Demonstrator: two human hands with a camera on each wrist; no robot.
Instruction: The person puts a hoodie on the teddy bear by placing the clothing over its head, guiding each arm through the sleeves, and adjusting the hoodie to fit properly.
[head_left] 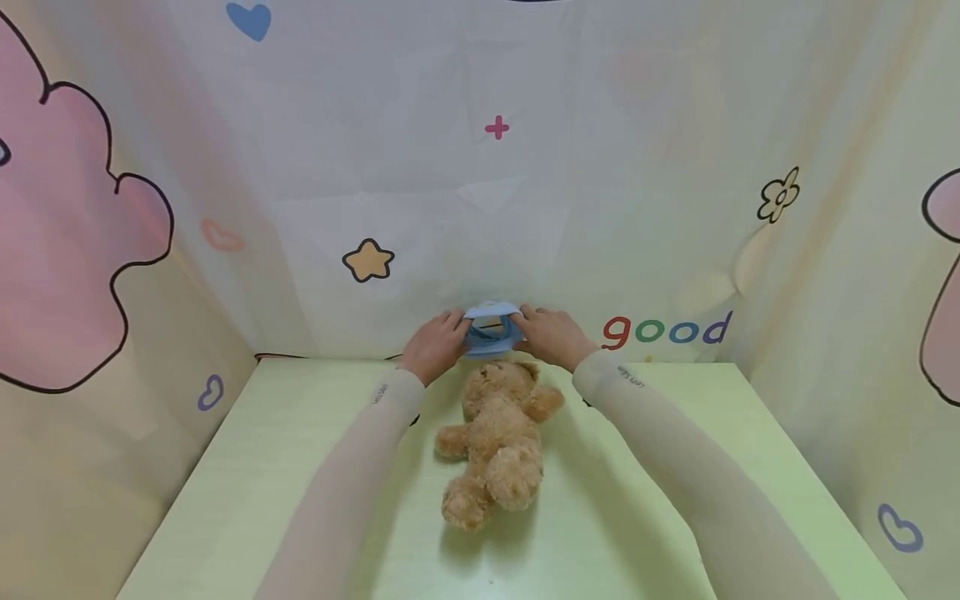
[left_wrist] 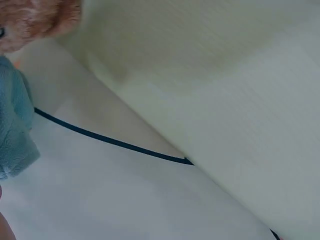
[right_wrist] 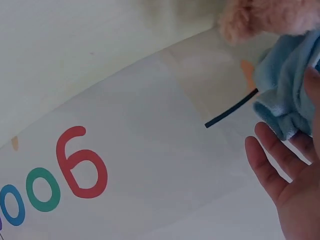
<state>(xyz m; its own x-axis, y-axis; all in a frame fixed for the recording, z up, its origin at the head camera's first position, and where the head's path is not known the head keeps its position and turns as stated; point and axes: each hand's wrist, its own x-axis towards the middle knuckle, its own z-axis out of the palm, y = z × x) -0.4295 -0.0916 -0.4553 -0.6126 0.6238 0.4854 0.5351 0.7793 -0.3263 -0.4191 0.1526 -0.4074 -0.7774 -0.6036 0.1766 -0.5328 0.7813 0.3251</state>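
A small light blue plush garment [head_left: 492,345] is stretched into an open ring between both hands, just beyond the bear's head. My left hand [head_left: 437,343] pinches its left side, my right hand [head_left: 557,335] its right side. On its back on the table lies a brown teddy bear [head_left: 501,429], head toward the wall, feet toward me. In the right wrist view, a tube-like part of the garment [right_wrist: 285,85] hangs beside the spread fingers of the right hand [right_wrist: 295,195]. The left wrist view catches only the garment's edge [left_wrist: 15,125] and a sliver of the left hand [left_wrist: 5,231].
The pale green table [head_left: 300,450] meets a printed cloth wall [head_left: 420,167] right behind the hands. Cloth also hangs at the left and right sides. The word "good" [head_left: 649,332] is printed on the back cloth, right of the right hand.
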